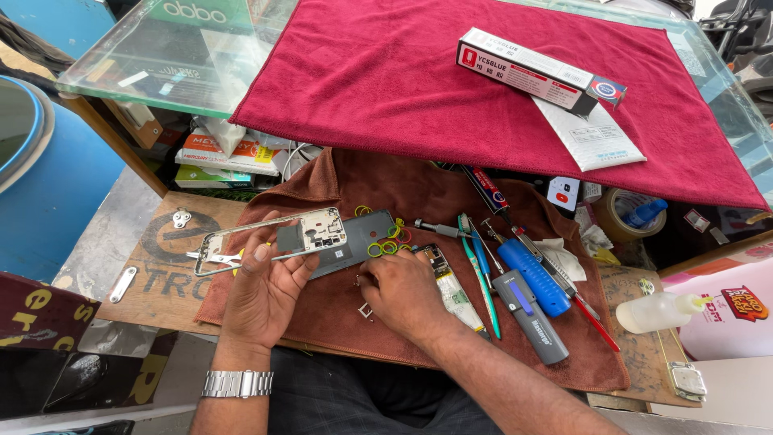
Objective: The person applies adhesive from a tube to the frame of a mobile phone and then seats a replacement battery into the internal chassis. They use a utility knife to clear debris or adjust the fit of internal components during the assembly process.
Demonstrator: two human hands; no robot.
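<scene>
Left hold: the left hand [262, 290] is closed lightly round a silver metal phone mid-frame with a dark circuit block [270, 240], thumb on the near rail, fingers curled behind, the frame lifted off the cloth and lying roughly level
Right hold: the right hand [400, 292] rests knuckles up on the brown cloth work mat [451, 338]; its fingertips are tucked under, so I cannot tell whether they pinch anything
Phone body: a flat grey rectangular phone back shell [354, 246] lies on the mat just beyond the right fingertips and partly under the held frame's far end
Loose bits: small yellow-green and red rubber rings [386, 244] sit on the shell, beside the right knuckles
Tools: a blue-handled screwdriver [533, 278] and a grey pen-shaped electric driver [531, 318] lie outward of the right wrist, within reach
Doing it well: judged from this, keep the thumb pressure on the rail and off the circuit block, hold the frame level, and work the small parts low over the mat so a dropped piece stays on the cloth
</scene>
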